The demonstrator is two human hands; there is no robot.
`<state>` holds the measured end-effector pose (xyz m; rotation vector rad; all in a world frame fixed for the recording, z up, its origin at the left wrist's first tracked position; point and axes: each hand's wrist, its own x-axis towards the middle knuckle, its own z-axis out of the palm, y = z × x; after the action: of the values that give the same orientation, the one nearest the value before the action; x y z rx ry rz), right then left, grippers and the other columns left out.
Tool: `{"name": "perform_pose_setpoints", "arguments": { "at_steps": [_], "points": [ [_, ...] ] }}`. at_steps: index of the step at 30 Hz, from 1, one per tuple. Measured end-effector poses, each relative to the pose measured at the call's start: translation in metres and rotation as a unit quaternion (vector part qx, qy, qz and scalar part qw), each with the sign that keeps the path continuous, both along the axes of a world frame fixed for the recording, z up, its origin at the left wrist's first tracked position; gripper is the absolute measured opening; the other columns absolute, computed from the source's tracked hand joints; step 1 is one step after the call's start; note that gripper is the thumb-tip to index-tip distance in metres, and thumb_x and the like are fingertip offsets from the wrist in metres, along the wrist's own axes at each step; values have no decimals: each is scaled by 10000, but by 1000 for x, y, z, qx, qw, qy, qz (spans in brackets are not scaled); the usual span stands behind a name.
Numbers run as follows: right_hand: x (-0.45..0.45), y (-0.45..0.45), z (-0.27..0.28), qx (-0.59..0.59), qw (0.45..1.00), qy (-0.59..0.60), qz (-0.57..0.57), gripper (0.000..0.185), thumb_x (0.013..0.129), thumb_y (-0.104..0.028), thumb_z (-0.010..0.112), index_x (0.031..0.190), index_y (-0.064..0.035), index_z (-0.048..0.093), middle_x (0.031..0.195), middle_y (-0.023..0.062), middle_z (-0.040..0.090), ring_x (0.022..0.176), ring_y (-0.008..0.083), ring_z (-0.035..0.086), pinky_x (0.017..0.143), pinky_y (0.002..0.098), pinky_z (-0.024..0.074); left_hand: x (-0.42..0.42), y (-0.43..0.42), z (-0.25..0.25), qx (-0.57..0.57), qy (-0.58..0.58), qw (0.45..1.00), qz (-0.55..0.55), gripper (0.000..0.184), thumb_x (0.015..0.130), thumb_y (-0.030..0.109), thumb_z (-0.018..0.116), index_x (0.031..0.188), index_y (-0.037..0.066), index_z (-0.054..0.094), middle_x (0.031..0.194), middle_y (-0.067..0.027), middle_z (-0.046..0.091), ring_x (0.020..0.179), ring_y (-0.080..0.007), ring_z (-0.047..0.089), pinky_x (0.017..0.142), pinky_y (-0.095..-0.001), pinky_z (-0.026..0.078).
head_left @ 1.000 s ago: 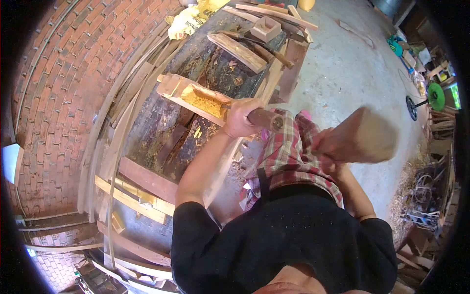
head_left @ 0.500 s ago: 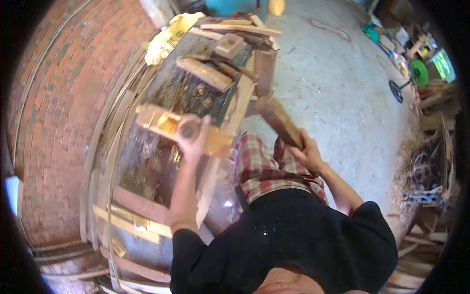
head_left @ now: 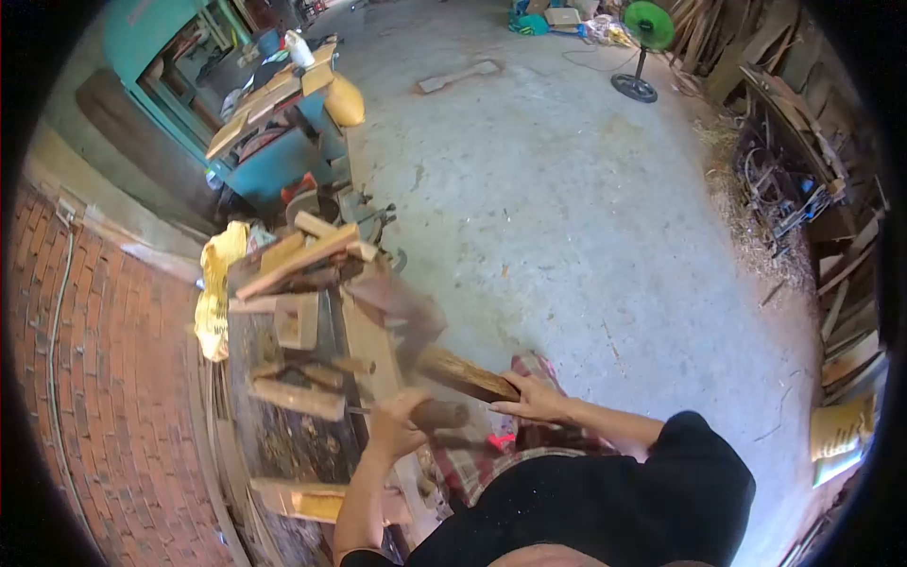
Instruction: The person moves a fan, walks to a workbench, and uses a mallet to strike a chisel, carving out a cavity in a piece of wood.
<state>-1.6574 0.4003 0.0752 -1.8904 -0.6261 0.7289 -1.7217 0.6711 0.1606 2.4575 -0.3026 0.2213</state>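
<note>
My left hand (head_left: 392, 430) is closed around a chisel (head_left: 440, 414) by its thick, round wooden handle. A thin shaft shows on the hand's left side, over the bench. My right hand (head_left: 534, 397) grips one end of a rough wooden mallet (head_left: 463, 373), held level in front of my lap. The mallet's far end is blurred near the bench edge. Below my left hand, a wooden workpiece (head_left: 316, 503) with a bright yellow hollow lies across the dark workbench (head_left: 293, 442), partly hidden by my left forearm.
Wood offcuts (head_left: 300, 399) and a squarish block (head_left: 297, 321) lie on the bench; longer sticks (head_left: 302, 260) are piled at its far end. A yellow bag (head_left: 219, 283) hangs by the brick wall (head_left: 113, 397). Beyond are a teal machine (head_left: 274, 175) and a green fan (head_left: 649, 26).
The view has swung up, showing more floor and the machine. My left hand has moved off the workpiece with the chisel, toward the mallet in my right hand.
</note>
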Motion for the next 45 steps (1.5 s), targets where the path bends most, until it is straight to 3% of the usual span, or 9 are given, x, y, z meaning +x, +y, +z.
{"name": "perform_pose_setpoints", "arguments": {
  "at_steps": [7, 10, 16, 20, 23, 25, 27, 38, 45],
  "points": [
    [73, -48, 41, -16, 995, 45, -83, 615, 834, -506, 662, 1191, -26, 517, 745, 163, 621, 687, 271, 635, 636, 389, 482, 94, -59, 17, -73, 124, 989, -35, 354, 621, 90, 718, 970, 73, 662, 915, -154, 668, 835, -351, 643, 724, -399, 514],
    [106, -78, 66, -70, 984, 132, -93, 576, 834, -498, 663, 1153, -37, 529, 748, 165, 630, 697, 279, 636, 650, 396, 482, 99, -83, 19, -97, 158, 982, 42, 375, 631, 129, 719, 998, 77, 666, 906, -175, 666, 850, -371, 642, 730, -413, 510],
    [166, -116, 109, -125, 984, 112, -61, 555, 831, -515, 651, 1113, -50, 537, 740, 174, 632, 700, 313, 643, 646, 424, 483, 101, -119, 37, -121, 201, 957, 168, 322, 651, 174, 739, 946, 71, 664, 811, -173, 654, 774, -357, 641, 696, -394, 498],
    [198, -126, 85, -147, 989, 24, -8, 576, 811, -482, 696, 1164, -59, 527, 692, 124, 609, 558, 220, 600, 536, 367, 482, 104, -135, 53, -151, 160, 952, 211, 276, 700, 212, 758, 887, 36, 656, 719, -158, 633, 684, -306, 639, 639, -363, 481],
    [212, -117, 90, -140, 989, -41, 27, 571, 813, -489, 689, 1164, -68, 530, 713, 162, 621, 618, 294, 623, 583, 407, 484, 102, -135, 60, -167, 177, 942, 231, 288, 701, 225, 768, 897, 39, 668, 746, -151, 649, 694, -267, 650, 641, -352, 484],
    [219, -106, 98, -170, 982, -27, 78, 609, 809, -581, 634, 1143, -87, 513, 830, 217, 650, 818, 417, 641, 692, 482, 492, 95, -135, 56, -164, 166, 940, 248, 305, 687, 205, 766, 930, 43, 679, 770, -142, 667, 707, -245, 656, 653, -349, 491],
    [219, -98, 93, -159, 983, -27, 93, 614, 809, -580, 634, 1158, -90, 512, 832, 218, 650, 822, 416, 641, 695, 483, 491, 93, -135, 59, -176, 195, 928, 264, 325, 681, 221, 772, 959, 75, 689, 870, -164, 686, 822, -330, 669, 710, -393, 510],
    [207, -88, 85, -163, 964, -23, 208, 614, 826, -564, 620, 1239, -127, 494, 821, 213, 657, 801, 419, 640, 691, 485, 496, 79, -145, 40, -214, 242, 882, 342, 364, 742, 310, 768, 985, 52, 689, 870, -165, 695, 812, -299, 686, 719, -371, 522],
    [198, -103, 64, -191, 965, -29, 177, 552, 813, -508, 669, 1182, -123, 527, 809, 192, 662, 773, 399, 648, 667, 452, 503, 83, -144, 45, -204, 292, 868, 347, 387, 745, 306, 765, 1036, 63, 690, 946, -153, 699, 872, -283, 687, 759, -364, 531]
  ]
}}
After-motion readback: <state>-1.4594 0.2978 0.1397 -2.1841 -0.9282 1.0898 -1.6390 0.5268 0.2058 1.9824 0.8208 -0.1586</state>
